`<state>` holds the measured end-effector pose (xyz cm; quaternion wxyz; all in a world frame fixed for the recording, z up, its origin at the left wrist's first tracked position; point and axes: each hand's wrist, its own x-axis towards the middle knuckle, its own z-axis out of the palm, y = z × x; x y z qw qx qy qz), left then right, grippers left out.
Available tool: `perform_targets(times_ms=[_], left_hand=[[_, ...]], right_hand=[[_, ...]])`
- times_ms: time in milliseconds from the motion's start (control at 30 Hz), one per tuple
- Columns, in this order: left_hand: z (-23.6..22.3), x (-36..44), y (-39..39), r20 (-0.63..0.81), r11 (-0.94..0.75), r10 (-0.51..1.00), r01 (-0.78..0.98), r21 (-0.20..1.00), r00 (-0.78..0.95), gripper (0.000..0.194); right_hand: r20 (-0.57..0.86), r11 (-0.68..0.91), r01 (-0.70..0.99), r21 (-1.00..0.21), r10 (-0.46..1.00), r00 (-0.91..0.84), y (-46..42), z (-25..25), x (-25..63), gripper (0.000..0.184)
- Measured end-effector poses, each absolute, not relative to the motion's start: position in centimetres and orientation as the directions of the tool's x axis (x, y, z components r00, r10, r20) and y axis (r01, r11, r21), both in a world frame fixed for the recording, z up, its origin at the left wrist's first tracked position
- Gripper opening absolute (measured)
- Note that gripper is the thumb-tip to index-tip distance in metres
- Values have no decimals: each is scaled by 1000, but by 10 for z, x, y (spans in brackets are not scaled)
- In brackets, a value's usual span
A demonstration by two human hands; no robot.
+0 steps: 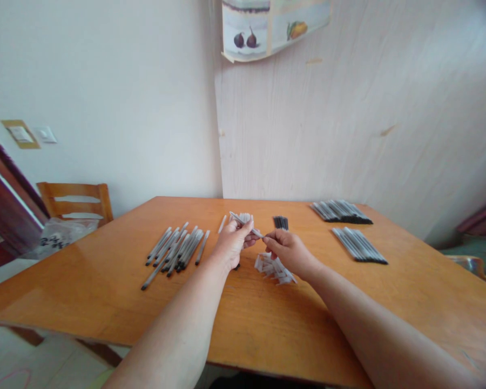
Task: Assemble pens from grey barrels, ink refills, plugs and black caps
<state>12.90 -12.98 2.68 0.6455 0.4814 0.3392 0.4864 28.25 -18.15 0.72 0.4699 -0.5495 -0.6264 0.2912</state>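
My left hand (pixel 233 243) is closed around a bunch of grey pens, their ends sticking up above the fingers (pixel 243 219). My right hand (pixel 289 251) pinches the end of one pen (pixel 256 232) that bridges both hands. Under my right hand lies a small heap of clear pen parts (pixel 272 268) on the wooden table (pixel 105 286). A dark bundle of pen parts (pixel 281 222) sits just beyond the right hand.
Several loose grey pens (pixel 178 249) lie spread at the left. Two neat stacks of pens (pixel 340 211) (pixel 359 245) sit at the right, near the wall. A wooden chair (pixel 76 202) and a plastic bag (pixel 62 233) stand off the table's left edge.
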Motion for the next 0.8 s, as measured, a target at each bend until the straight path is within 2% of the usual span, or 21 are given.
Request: perform_targets(times_ms=[233, 500, 667, 800], left_hand=[[26, 127, -129, 64, 94, 875, -298, 950, 479, 30], [24, 129, -127, 25, 96, 926, -300, 949, 378, 23], [23, 129, -125, 28, 105, 924, -324, 940, 382, 22], [21, 129, -123, 16, 112, 927, -317, 942, 375, 25]], right_hand=[[196, 169, 282, -944, 978, 69, -184, 12, 282, 25], [354, 269, 424, -865, 925, 136, -177, 1, 281, 26], [294, 229, 412, -882, 950, 101, -179, 4, 281, 30], [329, 249, 453, -856, 938, 107, -179, 4, 282, 28]])
